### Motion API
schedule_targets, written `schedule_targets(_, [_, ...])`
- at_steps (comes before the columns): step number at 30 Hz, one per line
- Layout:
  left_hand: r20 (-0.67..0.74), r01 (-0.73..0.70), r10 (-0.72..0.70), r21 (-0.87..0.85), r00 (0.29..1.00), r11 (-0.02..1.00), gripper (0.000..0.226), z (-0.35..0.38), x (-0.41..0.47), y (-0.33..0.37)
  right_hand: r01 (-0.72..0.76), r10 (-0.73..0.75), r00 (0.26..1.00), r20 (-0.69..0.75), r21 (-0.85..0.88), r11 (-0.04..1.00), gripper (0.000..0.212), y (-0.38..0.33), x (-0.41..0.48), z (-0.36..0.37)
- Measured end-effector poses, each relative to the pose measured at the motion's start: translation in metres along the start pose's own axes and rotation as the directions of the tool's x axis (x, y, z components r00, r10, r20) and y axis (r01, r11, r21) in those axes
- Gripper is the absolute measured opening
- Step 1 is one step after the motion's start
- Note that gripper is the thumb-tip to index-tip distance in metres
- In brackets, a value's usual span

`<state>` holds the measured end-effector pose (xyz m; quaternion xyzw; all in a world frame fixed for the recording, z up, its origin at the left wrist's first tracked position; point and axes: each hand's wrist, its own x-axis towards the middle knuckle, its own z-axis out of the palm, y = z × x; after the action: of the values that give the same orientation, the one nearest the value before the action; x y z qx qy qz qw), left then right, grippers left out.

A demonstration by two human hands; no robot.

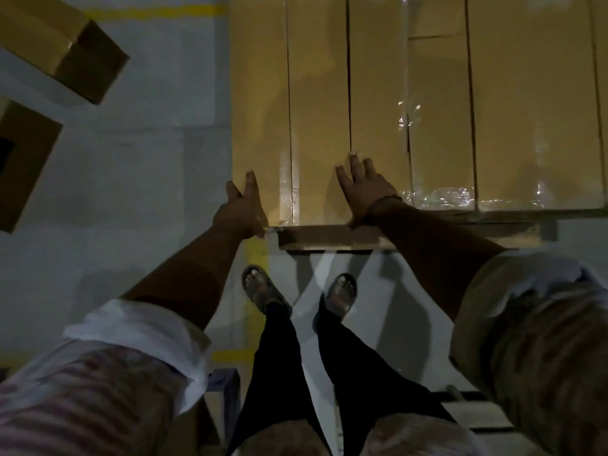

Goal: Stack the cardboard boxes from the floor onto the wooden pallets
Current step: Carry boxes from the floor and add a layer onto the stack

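The leftmost cardboard box (316, 93) lies atop the stack, its long axis running away from the person, whose left hand (241, 209) presses straight-fingered against its outer side while the right hand (362, 189) rests spread flat on its near top, beside the neighbouring box (437, 110).

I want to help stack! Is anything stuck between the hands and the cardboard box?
No, nothing visible. The left hand touches the cardboard box at its left edge, and the right hand lies flat on top.
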<state>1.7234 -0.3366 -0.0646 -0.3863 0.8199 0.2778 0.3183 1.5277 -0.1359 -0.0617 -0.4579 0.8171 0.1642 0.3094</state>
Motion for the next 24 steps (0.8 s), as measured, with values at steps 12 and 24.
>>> schedule_targets(12, [-0.159,-0.018,0.018,0.003,0.987,1.0,0.145,-0.015,0.012,0.007,0.016,-0.012,0.999,-0.053,0.088,0.996,0.126,0.008,0.0,-0.002])
schedule_targets(24, [-0.093,-0.017,0.018,0.013,0.996,1.0,0.142,-0.018,0.019,0.01,0.036,-0.033,0.999,-0.035,0.075,0.996,0.12,0.012,0.008,-0.004])
